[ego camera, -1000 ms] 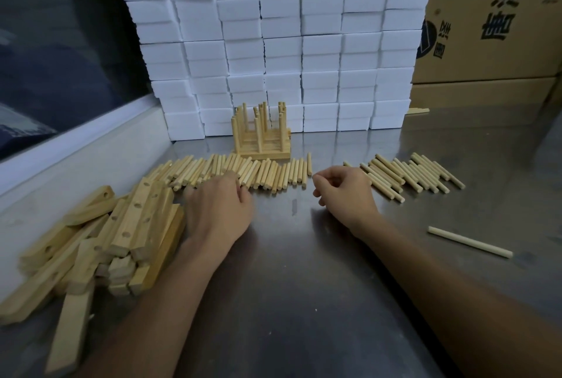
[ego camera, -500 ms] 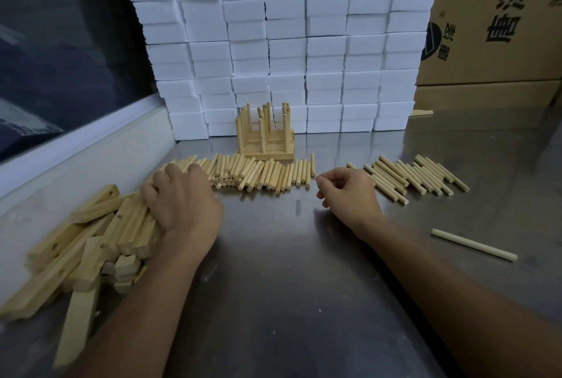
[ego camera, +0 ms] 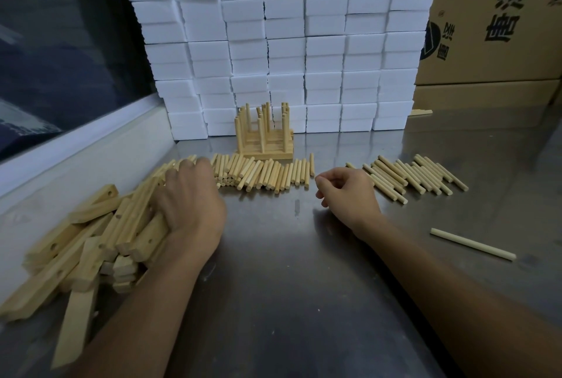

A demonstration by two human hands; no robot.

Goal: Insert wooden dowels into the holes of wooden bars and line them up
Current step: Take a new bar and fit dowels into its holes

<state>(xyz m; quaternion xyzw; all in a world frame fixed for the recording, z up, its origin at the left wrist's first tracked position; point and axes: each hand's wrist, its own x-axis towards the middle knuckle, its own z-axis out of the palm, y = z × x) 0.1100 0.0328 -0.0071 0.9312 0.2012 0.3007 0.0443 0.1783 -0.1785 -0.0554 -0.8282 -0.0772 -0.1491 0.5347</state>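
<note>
We see our left hand [ego camera: 190, 201] resting palm down on the right side of the pile of wooden bars [ego camera: 91, 241], which lies at the left of the steel table [ego camera: 289, 301]. Its fingers curl over the top bars where the pile meets the row of short dowels [ego camera: 264, 172], but the view is blurred there and the fingertips are hidden, so we cannot tell whether it grips a bar or only touches it. The bars lie crossed over one another, several with drilled holes facing up.

Our right hand [ego camera: 346, 195] rests on the table between the two groups of dowels, fingers loosely curled and holding nothing. Just beside it to the right lies the second group of longer dowels [ego camera: 410, 178], laid side by side at a slant. One long single dowel [ego camera: 473, 244] lies well apart, near the right forearm.

Behind the short dowels, touching the back of their row, stands a stack of finished bars with dowels [ego camera: 264, 137] upright in them. Behind that rises a wall of white foam blocks [ego camera: 273, 43], with cardboard boxes [ego camera: 498, 22] to its right and a dark window [ego camera: 60, 43] to the left.
</note>
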